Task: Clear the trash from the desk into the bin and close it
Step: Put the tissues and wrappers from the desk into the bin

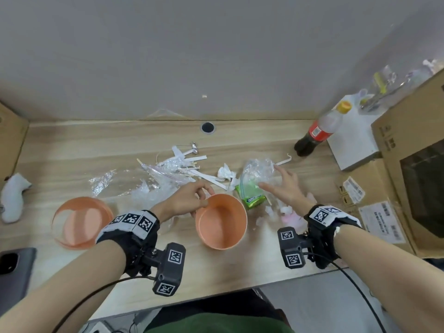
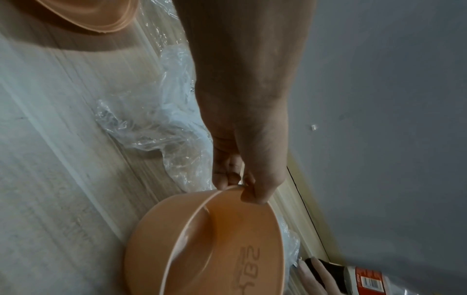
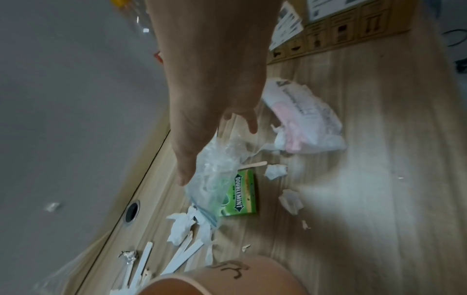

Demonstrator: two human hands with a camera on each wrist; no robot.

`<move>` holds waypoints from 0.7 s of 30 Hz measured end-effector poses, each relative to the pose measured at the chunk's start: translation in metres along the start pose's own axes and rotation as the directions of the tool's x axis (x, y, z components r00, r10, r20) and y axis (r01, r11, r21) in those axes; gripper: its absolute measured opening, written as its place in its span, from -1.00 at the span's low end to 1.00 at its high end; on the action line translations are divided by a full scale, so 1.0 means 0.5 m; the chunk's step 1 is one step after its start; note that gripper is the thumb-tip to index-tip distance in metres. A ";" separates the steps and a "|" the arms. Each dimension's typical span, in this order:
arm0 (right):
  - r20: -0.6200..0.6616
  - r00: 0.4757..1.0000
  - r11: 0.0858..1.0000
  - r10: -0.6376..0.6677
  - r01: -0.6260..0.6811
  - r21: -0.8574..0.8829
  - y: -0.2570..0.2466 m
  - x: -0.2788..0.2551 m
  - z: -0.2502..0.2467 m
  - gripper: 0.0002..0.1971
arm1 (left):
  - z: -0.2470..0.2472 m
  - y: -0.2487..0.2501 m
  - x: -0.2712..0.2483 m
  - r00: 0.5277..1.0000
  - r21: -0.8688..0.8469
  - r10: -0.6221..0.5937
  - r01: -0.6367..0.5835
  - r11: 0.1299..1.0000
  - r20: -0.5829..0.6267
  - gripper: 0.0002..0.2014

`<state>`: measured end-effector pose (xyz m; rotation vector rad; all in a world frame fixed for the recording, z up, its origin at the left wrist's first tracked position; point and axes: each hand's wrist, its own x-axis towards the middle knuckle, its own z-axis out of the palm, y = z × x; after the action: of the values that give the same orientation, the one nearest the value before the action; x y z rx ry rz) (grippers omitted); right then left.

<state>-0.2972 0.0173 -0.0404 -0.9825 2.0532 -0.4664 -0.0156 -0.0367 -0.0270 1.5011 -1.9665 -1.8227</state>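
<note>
An orange round bin (image 1: pixel 221 224) stands open on the wooden desk; my left hand (image 1: pixel 192 200) pinches its far-left rim (image 2: pixel 237 187). Its orange lid (image 1: pixel 81 222) lies apart to the left. My right hand (image 1: pixel 286 186) hovers with fingers spread over a crumpled clear zip bag (image 1: pixel 257 171) that partly covers a green gum pack (image 1: pixel 252 200), (image 3: pixel 242 195). White paper strips and wooden sticks (image 1: pixel 192 164), clear plastic wrap (image 1: pixel 144 191), foil (image 1: pixel 101 181) and a pink-and-white wrapper (image 3: pixel 303 117) are scattered around.
A cola bottle (image 1: pixel 317 131) stands at the back right by a white box (image 1: pixel 353 143). Cardboard boxes (image 1: pixel 413 164) fill the right side. A dark phone (image 1: pixel 14 267) and a white soft object (image 1: pixel 14 195) lie at the left. A cable hole (image 1: pixel 207 127) sits by the wall.
</note>
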 end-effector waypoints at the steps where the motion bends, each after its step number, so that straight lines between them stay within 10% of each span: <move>1: 0.033 0.999 0.999 0.021 -0.020 -0.036 -0.001 0.025 0.011 -0.05 | -0.002 -0.001 0.002 1.000 -0.012 -0.011 0.011 1.000 -0.002 -0.77; 11: 0.261 0.958 0.808 -0.116 0.244 -0.536 -0.051 0.170 0.150 0.40 | -0.012 -0.015 -0.006 0.995 -0.166 -0.092 0.086 0.982 -0.031 -0.75; 16: 0.262 0.916 0.568 -0.305 0.396 -0.722 -0.086 0.182 0.201 0.03 | -0.015 -0.020 -0.007 0.994 -0.192 -0.110 0.103 0.976 -0.027 -0.74; 21: 0.293 0.895 0.583 -0.337 0.443 -0.681 -0.119 0.200 0.211 -0.44 | -0.021 -0.025 -0.002 0.993 -0.181 -0.118 0.113 0.977 -0.019 -0.72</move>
<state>-0.2237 -0.0970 -0.1196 -1.9282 1.8945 0.2755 -0.0009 -0.0414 -0.0332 1.6052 -1.6822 -1.9509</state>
